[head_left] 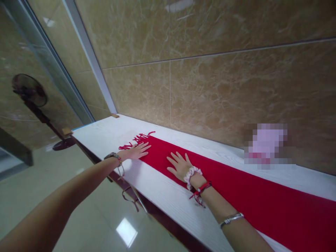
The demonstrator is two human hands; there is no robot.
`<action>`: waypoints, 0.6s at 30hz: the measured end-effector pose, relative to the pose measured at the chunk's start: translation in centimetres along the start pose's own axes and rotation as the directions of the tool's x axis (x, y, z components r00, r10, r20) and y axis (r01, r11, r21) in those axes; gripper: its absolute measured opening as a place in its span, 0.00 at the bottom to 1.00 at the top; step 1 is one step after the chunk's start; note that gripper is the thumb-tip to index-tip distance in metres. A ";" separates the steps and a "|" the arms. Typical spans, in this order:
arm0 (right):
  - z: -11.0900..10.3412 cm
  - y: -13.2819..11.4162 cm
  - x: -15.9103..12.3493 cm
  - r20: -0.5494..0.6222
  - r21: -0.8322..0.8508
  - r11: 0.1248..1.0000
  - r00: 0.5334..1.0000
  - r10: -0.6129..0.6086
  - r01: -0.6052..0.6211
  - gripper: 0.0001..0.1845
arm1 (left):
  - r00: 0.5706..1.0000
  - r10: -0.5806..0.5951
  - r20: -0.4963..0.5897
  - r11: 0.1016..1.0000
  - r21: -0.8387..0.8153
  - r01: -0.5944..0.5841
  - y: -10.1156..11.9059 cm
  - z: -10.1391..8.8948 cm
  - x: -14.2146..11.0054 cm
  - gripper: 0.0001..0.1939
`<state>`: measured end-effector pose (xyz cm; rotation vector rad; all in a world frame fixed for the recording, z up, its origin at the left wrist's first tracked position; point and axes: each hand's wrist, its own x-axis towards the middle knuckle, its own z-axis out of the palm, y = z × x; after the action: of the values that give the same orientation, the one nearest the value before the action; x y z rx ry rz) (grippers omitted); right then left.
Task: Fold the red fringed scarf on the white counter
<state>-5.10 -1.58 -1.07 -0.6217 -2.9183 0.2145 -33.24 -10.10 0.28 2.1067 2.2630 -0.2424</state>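
While lying flat along the white table (168,199), red scarf (249,196) under both palms: left hand (136,151) splayed just short of fringe (138,139), nearer it; right hand (180,165) spread mid-cloth, gripping nothing; long axis trailing back past the wrists.
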 end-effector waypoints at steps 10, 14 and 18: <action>-1.2 3.5 -5.0 0.041 -0.034 0.940 0.939 0.341 -0.340 0.28 | 0.982 -0.069 -0.175 0.987 -0.158 0.041 16.0 -2.2 6.4 0.23; -2.2 6.6 -9.2 0.032 -0.103 0.899 0.902 0.430 -0.425 0.26 | 0.988 -0.018 -0.154 0.996 -0.088 0.005 16.5 -1.2 7.0 0.24; -3.7 11.7 -17.4 0.016 -0.215 0.774 0.790 0.613 -0.596 0.25 | 0.988 -0.005 -0.156 0.998 -0.057 -0.004 15.4 -1.2 6.9 0.24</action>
<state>15.88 2.18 -1.42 -1.6228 -2.7238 0.0110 -18.34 -2.11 -0.84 2.1679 2.3226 -0.0125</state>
